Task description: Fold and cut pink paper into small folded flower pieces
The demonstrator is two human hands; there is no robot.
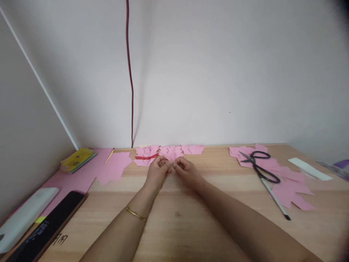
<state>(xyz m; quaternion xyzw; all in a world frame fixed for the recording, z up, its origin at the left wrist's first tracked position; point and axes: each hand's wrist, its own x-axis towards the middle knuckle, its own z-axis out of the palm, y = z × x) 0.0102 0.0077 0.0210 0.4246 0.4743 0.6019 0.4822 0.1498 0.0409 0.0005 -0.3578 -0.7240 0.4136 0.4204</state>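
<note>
Both hands meet over the middle of the wooden table, near its back edge. My left hand (158, 171), with a gold bangle (135, 214) on the wrist, pinches the near edge of a folded pink paper piece (171, 152). From the other side my right hand (188, 173) pinches that same piece, the fingertips of both almost touching. The fingers hide its lower part. Just left lies another pleated pink paper shape (147, 150), with a red strip (146, 157) across the paper there. To the right is a third folded pink paper (192, 149).
Black-handled scissors (256, 165) and a white pen (275, 198) lie on pink paper scraps (291, 189) at right, near a white strip (309, 168). At left are pink sheets (113, 165), a yellow packet (77, 160), a white case (28, 216) and a black phone-like device (51, 225).
</note>
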